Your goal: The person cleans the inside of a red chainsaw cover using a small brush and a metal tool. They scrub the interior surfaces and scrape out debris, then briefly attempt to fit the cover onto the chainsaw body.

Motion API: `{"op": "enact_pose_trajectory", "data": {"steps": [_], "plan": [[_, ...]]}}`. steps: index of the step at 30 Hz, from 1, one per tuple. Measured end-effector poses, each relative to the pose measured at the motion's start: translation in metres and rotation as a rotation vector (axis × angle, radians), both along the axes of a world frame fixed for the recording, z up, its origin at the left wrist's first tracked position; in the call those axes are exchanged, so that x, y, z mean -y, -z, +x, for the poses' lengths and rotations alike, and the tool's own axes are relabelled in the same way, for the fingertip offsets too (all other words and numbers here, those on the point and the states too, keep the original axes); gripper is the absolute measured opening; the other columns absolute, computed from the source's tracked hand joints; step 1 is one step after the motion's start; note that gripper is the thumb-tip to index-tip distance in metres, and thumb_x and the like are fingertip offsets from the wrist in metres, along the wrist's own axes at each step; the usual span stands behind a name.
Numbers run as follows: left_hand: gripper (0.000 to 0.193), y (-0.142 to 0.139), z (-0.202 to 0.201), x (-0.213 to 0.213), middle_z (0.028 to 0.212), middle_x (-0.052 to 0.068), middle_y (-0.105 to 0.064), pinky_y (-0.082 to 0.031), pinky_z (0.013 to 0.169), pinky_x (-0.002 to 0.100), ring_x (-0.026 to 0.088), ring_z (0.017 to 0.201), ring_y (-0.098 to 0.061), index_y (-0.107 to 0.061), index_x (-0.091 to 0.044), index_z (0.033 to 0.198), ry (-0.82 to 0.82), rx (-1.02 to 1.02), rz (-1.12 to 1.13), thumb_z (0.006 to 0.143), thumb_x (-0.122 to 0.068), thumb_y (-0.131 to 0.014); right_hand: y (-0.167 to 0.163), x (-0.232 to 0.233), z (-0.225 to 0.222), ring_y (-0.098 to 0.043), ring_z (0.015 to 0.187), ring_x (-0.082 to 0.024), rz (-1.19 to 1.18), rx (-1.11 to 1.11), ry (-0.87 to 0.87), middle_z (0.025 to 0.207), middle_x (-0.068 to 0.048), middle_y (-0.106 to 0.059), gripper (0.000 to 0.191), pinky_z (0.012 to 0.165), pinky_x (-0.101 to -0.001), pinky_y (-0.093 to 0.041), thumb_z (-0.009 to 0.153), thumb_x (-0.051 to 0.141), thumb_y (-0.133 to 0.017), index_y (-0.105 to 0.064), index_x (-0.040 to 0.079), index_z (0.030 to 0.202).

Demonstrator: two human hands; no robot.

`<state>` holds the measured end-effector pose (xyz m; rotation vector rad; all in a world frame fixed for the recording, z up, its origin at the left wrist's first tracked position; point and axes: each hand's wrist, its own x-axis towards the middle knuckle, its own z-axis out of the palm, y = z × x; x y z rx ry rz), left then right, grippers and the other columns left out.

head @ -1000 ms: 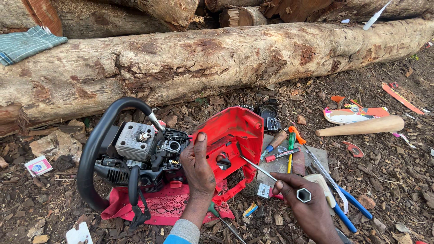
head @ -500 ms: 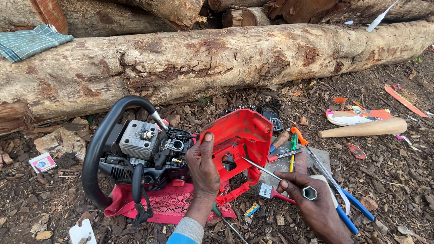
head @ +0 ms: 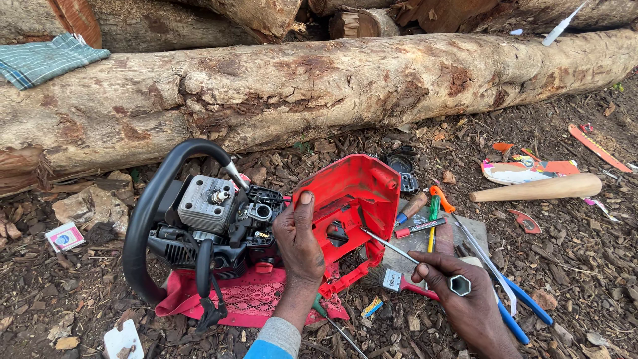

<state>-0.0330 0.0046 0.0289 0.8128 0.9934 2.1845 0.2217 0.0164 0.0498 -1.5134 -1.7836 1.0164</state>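
The left hand (head: 299, 239) lies palm-down, fingers clasped over the red cover (head: 352, 206) of the chainsaw (head: 219, 226) on the ground. The right hand (head: 465, 302), fingers curled, grips a socket wrench (head: 415, 259) whose tip reaches into the cover.

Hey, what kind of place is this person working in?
Probably an outdoor logging or wood-cutting spot. A long, rough-barked log lies on ground strewn with wood chips, and a partly dismantled chainsaw with a red plastic cover sits on a pink lace cloth among scattered hand tools.
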Motion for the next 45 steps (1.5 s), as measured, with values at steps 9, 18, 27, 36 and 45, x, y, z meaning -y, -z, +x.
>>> {"op": "enact_pose_trajectory", "data": {"steps": [9,18,27,36,45], "plan": [[0.045,-0.001,0.002,0.003,0.076,0.004,-0.071,-0.055,0.050,0.026,0.009,0.065,-0.065,-0.076,0.003,0.114,0.008,-0.036,-0.024,0.103,-0.035,-0.054,0.000,0.002,-0.003,-0.073,0.079,-0.011,0.065,0.088,-0.010,0.083,-0.006,-0.077,0.030,0.073,-0.0275,-0.057,0.091,0.013,-0.069,-0.079,0.009,0.119],[0.044,0.002,0.004,0.003,0.079,0.006,-0.064,-0.048,0.057,0.024,0.008,0.072,-0.053,-0.078,0.006,0.117,-0.056,-0.068,-0.004,0.109,-0.031,-0.056,-0.009,0.023,-0.019,-0.075,0.075,-0.014,0.210,0.228,0.047,0.080,-0.004,-0.078,0.026,0.068,-0.0310,-0.059,0.091,0.019,-0.072,-0.079,0.015,0.115],[0.049,-0.006,0.013,0.002,0.091,0.009,-0.077,-0.055,0.074,0.025,0.010,0.082,-0.067,-0.075,0.007,0.110,-0.194,-0.107,-0.005,0.109,-0.036,-0.051,0.007,0.040,-0.033,-0.077,0.080,-0.014,0.557,0.569,-0.036,0.087,0.006,-0.079,0.064,0.067,-0.0379,-0.061,0.076,0.010,-0.068,-0.065,0.029,0.137],[0.050,-0.013,0.006,0.006,0.096,0.008,-0.078,-0.056,0.080,0.027,0.012,0.087,-0.069,-0.073,0.009,0.114,-0.178,-0.089,0.041,0.109,-0.034,-0.049,0.009,0.026,-0.027,-0.073,0.058,-0.008,0.258,0.114,-0.036,0.070,-0.003,-0.075,0.035,0.051,-0.0240,-0.055,0.091,0.019,-0.068,-0.075,0.013,0.124],[0.049,-0.005,0.005,0.008,0.081,0.006,-0.070,-0.048,0.068,0.026,0.009,0.074,-0.056,-0.078,0.007,0.115,-0.055,-0.181,0.011,0.107,-0.036,-0.056,-0.017,0.005,-0.005,-0.044,0.046,-0.012,-0.255,-0.236,0.100,0.059,-0.006,-0.059,0.032,0.043,-0.0274,-0.034,0.088,0.012,-0.070,-0.083,0.000,0.114]]}}
